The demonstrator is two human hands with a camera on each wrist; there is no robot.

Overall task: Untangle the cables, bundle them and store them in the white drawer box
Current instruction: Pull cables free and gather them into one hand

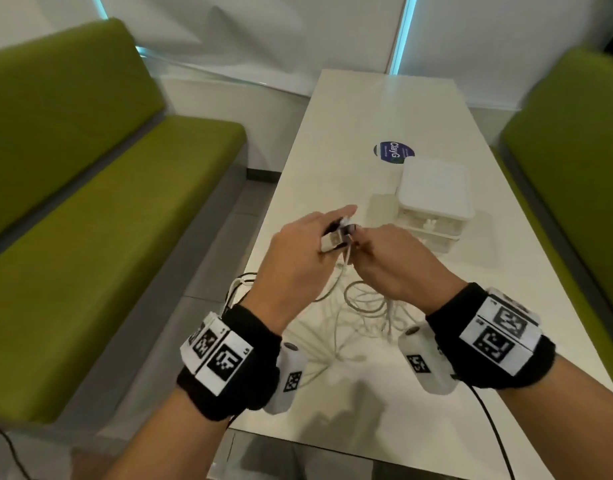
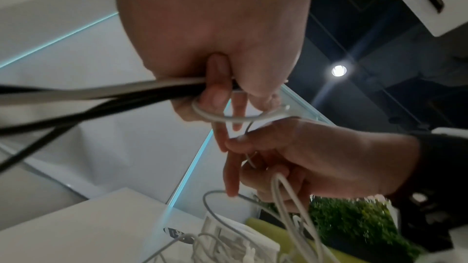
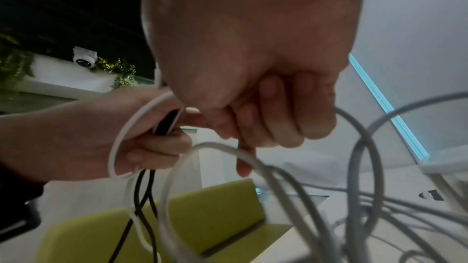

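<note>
Cables (image 1: pixel 353 306) lie in a loose pale tangle on the white desk (image 1: pixel 384 109), spread between the two wrists and rising in several strands to both hands, which meet above the heap. One white cable (image 3: pixel 119 141) loops round the left hand's fingers in the right wrist view, and two black cables (image 3: pixel 142 197) hang down from that same fist beside it. In the left wrist view a thin white loop (image 2: pixel 228 117) sits round the left fingertips, with black and pale strands (image 2: pixel 88 95) running out sideways from the closed fingers.

The left hand (image 1: pixel 294 258) has its grip clamped on the black and white strands, fingers curled round them and a small white plug-like piece (image 1: pixel 333 242) at the fingertips. The right hand (image 1: pixel 398 261) is close against it, its grip curled and pinching a white strand, with further pale cables (image 2: pixel 291 197) trailing from it toward the desk.

The white drawer box (image 1: pixel 433 209) stands on the desk just beyond the hands, slightly to the right, apart from the tangle; its drawers are blurred. A round dark blue sticker (image 1: pixel 393 152) lies on the desk behind the box. Green upholstered benches (image 1: pixel 100 188) flank the desk on either side. Black wristbands with square printed markers (image 1: pixel 495 330) sit on both wrists.
</note>
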